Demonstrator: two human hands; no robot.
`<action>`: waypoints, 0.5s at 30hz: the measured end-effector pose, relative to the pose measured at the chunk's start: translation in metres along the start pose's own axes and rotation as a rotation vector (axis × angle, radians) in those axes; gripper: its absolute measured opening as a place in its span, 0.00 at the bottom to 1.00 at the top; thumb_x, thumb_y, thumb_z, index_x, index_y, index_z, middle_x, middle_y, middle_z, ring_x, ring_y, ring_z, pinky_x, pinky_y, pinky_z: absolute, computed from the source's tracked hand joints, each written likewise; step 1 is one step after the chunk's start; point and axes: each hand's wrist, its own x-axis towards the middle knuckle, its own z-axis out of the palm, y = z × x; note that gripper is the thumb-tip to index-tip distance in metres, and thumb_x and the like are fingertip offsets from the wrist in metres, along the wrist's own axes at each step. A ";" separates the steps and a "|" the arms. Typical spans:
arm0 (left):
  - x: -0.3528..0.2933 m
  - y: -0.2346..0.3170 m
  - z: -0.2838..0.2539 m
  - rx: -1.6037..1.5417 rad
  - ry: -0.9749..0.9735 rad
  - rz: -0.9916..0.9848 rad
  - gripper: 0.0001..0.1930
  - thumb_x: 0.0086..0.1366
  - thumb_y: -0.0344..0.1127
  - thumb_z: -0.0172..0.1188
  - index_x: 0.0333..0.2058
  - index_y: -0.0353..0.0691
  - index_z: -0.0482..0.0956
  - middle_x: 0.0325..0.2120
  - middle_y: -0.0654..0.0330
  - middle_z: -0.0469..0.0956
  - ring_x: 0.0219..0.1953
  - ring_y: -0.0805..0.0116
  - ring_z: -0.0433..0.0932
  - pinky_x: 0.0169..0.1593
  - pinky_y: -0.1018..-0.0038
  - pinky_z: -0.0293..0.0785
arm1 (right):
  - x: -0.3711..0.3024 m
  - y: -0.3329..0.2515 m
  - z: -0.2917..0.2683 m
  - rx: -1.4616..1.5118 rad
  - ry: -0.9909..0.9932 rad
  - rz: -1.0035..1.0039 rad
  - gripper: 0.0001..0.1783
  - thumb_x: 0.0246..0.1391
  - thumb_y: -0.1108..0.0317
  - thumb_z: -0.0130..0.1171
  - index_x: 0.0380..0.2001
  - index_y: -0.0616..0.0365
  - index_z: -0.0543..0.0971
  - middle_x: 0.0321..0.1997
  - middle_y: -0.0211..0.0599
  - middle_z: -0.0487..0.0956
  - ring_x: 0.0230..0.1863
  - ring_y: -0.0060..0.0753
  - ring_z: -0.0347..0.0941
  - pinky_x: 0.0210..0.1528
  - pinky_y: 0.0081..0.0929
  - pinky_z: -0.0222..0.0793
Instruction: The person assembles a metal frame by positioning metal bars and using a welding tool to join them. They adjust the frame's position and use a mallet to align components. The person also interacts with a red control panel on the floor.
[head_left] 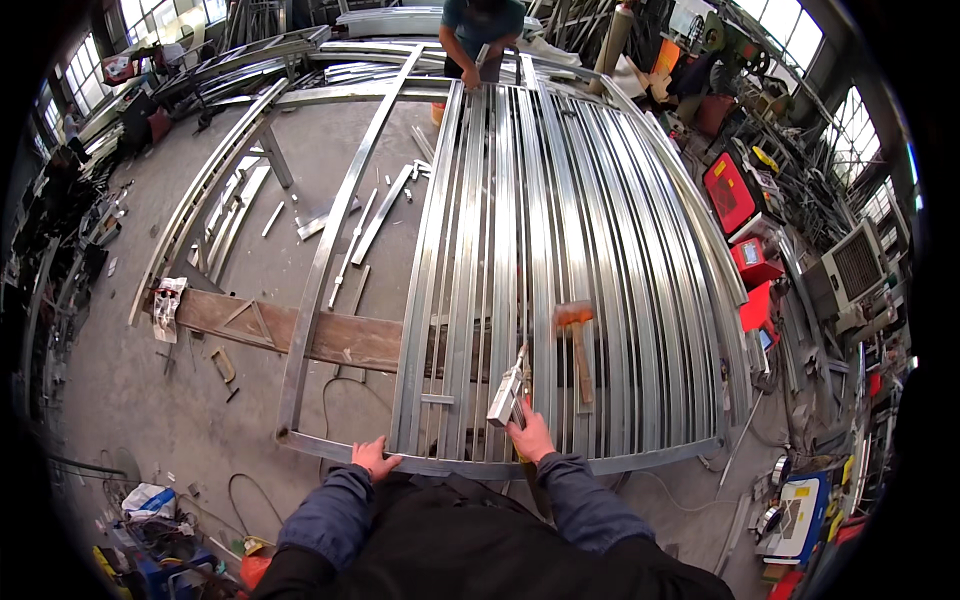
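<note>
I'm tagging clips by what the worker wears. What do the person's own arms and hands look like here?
Both forearms wear dark blue long sleeves, bunched into folds at the wrists, under a black vest or apron. The left hand and right hand are bare: no gloves, watch or rings visible.

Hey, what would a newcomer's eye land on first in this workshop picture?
A big metal frame of long steel bars fills the middle. A hammer with an orange head lies on it near the right hand, which holds a short metal piece. The left hand rests on the frame's near edge.
</note>
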 end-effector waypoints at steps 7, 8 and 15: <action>0.003 0.005 0.008 0.017 0.001 -0.008 0.46 0.69 0.69 0.58 0.74 0.42 0.66 0.66 0.47 0.77 0.74 0.46 0.66 0.80 0.42 0.43 | 0.028 -0.022 0.011 -0.198 0.028 0.173 0.49 0.57 0.37 0.67 0.78 0.41 0.65 0.53 0.60 0.74 0.55 0.65 0.75 0.62 0.51 0.72; 0.003 0.005 0.005 0.018 -0.021 -0.011 0.46 0.69 0.69 0.58 0.74 0.42 0.66 0.66 0.47 0.77 0.74 0.46 0.66 0.80 0.42 0.43 | 0.030 -0.023 0.016 -0.227 0.036 0.185 0.50 0.56 0.37 0.67 0.78 0.41 0.66 0.54 0.60 0.74 0.55 0.65 0.75 0.61 0.51 0.72; 0.011 -0.001 0.004 0.053 -0.051 0.007 0.46 0.69 0.69 0.58 0.74 0.41 0.65 0.62 0.46 0.80 0.68 0.43 0.72 0.78 0.46 0.49 | 0.034 -0.025 0.040 -0.383 0.099 0.226 0.48 0.56 0.38 0.65 0.77 0.42 0.68 0.54 0.56 0.72 0.58 0.64 0.71 0.61 0.52 0.70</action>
